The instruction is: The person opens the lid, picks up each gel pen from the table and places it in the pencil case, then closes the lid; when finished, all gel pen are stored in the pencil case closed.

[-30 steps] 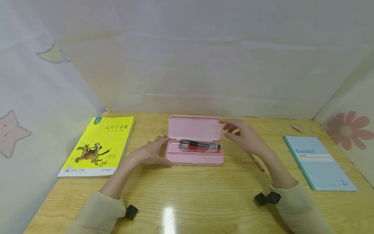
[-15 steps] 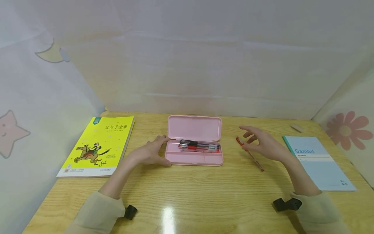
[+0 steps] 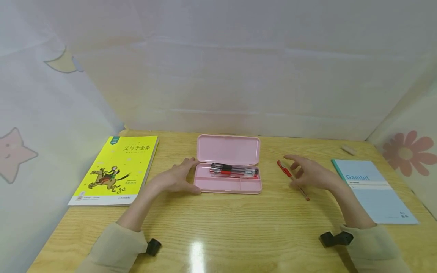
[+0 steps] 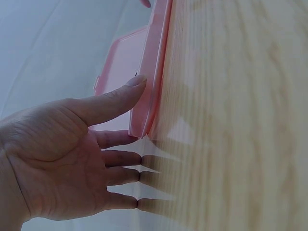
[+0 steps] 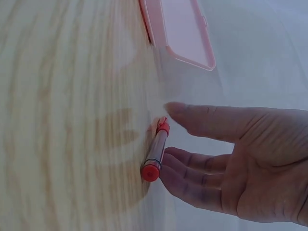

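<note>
An opened pink pencil case (image 3: 218,185) lies at the middle of the table with several black and red pens (image 3: 232,170) in its long compartment. At its left end rests my left hand (image 3: 175,177); in the left wrist view the thumb (image 4: 115,98) touches the case's side and the other fingers stretch straight to the tabletop. A red pen (image 3: 286,171) lies slanted on the table to the right of the case. Beside and partly over it is my right hand (image 3: 312,174), its thumb apart from the pen (image 5: 156,149) and its loosely bent fingers close against the other side.
A yellow comic book (image 3: 114,170) lies on the left of the table (image 3: 222,227). On the right are a light blue notebook (image 3: 373,191) and, behind it, a small beige block (image 3: 348,150). Fabric walls (image 3: 218,76) stand along the back and sides.
My right hand has moved right from the case's lid, then lowered toward the loose red pen, which now shows more fully. My left hand stays at the case's left end.
</note>
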{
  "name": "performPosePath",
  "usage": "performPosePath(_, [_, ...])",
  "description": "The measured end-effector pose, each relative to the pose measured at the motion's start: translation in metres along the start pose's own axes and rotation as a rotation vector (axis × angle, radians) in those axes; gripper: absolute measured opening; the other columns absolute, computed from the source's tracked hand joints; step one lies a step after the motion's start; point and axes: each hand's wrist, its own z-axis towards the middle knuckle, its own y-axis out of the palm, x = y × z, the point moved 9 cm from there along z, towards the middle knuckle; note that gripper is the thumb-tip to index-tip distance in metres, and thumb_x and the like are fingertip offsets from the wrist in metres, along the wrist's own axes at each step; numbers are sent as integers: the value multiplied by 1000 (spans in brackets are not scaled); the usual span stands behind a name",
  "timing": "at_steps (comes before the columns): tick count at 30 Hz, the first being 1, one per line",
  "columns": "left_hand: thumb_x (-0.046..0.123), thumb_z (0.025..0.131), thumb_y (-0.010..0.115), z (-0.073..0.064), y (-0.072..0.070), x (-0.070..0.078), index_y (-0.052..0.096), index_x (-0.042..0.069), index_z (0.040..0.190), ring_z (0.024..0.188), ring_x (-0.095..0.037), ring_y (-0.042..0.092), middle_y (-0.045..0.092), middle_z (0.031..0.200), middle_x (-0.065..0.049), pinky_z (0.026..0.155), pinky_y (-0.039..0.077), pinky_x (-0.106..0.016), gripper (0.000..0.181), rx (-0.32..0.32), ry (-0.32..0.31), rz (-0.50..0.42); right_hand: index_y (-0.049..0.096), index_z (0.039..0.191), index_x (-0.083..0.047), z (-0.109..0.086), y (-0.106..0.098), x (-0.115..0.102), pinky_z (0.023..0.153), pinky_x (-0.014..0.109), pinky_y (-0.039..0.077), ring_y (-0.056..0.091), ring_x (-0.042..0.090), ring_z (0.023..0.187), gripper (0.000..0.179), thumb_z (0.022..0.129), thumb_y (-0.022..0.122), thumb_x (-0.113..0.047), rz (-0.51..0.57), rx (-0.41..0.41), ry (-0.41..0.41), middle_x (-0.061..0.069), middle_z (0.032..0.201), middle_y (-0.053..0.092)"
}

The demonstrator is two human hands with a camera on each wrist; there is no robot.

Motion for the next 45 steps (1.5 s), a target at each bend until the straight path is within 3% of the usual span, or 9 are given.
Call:
performPosePath(14, [37, 84, 84, -1, -1, 2, 29, 12, 162, 159, -49, 11, 17, 170, -28, 127, 8, -71, 99, -2, -6, 2, 45, 149, 3, 3, 7, 0, 79, 39, 60, 69, 28, 98, 70, 85, 73, -2, -55, -25, -15, 22, 114, 67])
performPosePath(27, [36, 84, 84, -1, -2, 2, 30, 12, 161, 159, -49, 10, 18, 169, -29, 127, 8, -71, 97, 2, 6, 1, 50, 145, 5, 3, -1, -6, 70, 29, 53, 65, 21, 89, 60, 87, 65, 1, -47, 20, 12, 18, 105, 69])
performPosePath(31, [36, 84, 84, -1, -2, 1, 30, 12, 161, 159, -50, 10, 18, 169, -29, 127, 9, -71, 97, 0, 2, 5, 48, 147, 2, 5, -9, -13, 68, 29, 53, 65, 22, 89, 61, 88, 62, 3, 11, 88, -3, 20, 107, 66])
performPosePath(38, [36, 84, 84, -1, -1, 0, 30, 9, 161, 159, -49, 12, 18, 169, -30, 127, 9, -71, 97, 0, 9, 10, 54, 147, -8, 13, -32, -43, 73, 31, 54, 69, 27, 95, 58, 91, 66, 2, -7, 316, -115, 18, 106, 69])
performPosePath(45, [36, 84, 84, -2, -1, 2, 31, 10, 160, 158, -50, 12, 18, 169, -30, 126, 9, -72, 96, 0, 20, 0, 58, 144, -14, 24, -37, -81, 73, 31, 59, 70, 25, 93, 56, 92, 67, 1, 22, 419, -224, 13, 102, 71])
